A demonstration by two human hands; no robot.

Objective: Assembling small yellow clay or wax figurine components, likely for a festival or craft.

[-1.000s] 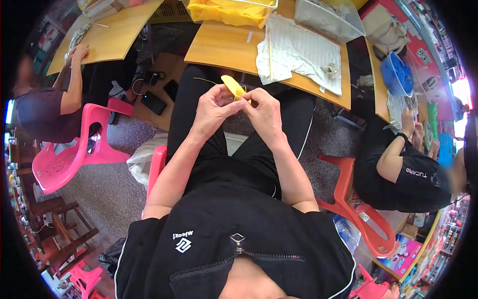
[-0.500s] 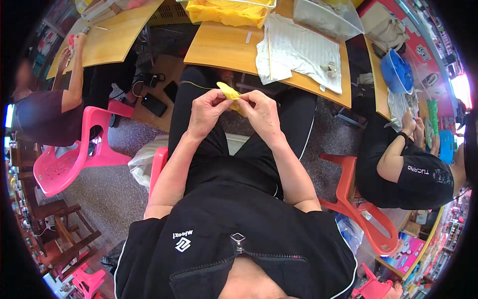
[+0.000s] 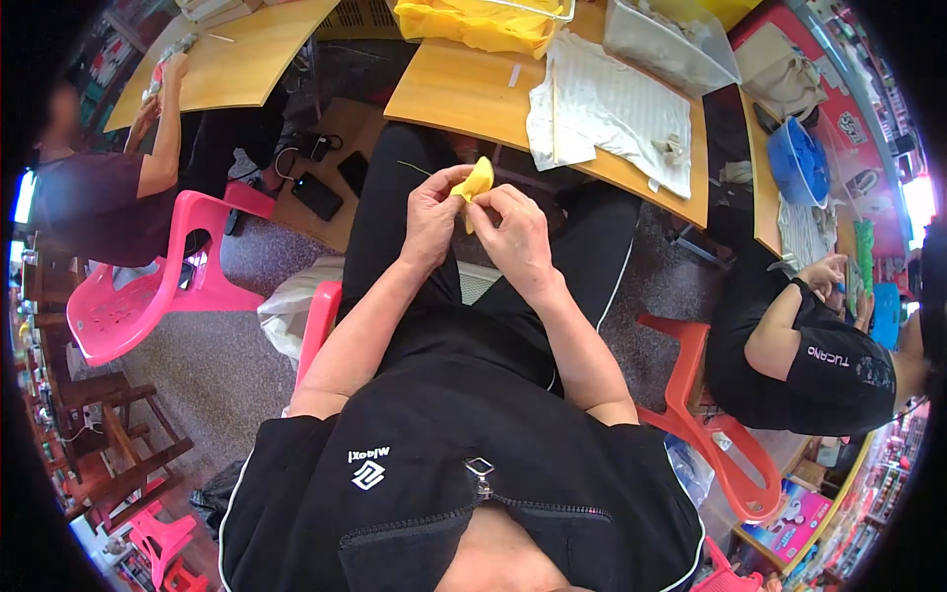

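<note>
Both my hands meet above my lap, just short of the table's near edge. A small yellow fabric piece [image 3: 477,182] is pinched in the fingers of my left hand [image 3: 431,214], its top standing up above the fingertips. My right hand [image 3: 515,235] grips the lower side of the same piece with thumb and forefinger. Part of the cloth hangs below, between the hands. A thin yellowish thread [image 3: 412,167] lies over my left thigh and runs toward my left hand. Whether a needle is between my fingers I cannot make out.
On the wooden table [image 3: 449,94] ahead stand a basket of yellow fabric pieces [image 3: 473,25] and a clear plastic bin [image 3: 681,44]. A white striped cloth [image 3: 612,113] with a thin stick lies there. People work at left and right, near pink [image 3: 182,286] and red chairs [image 3: 691,395].
The yellow piece has been turned more upright, and my left hand has shifted slightly right with it. My right hand has its fingers lower on the cloth. The whole view has shifted a little.
</note>
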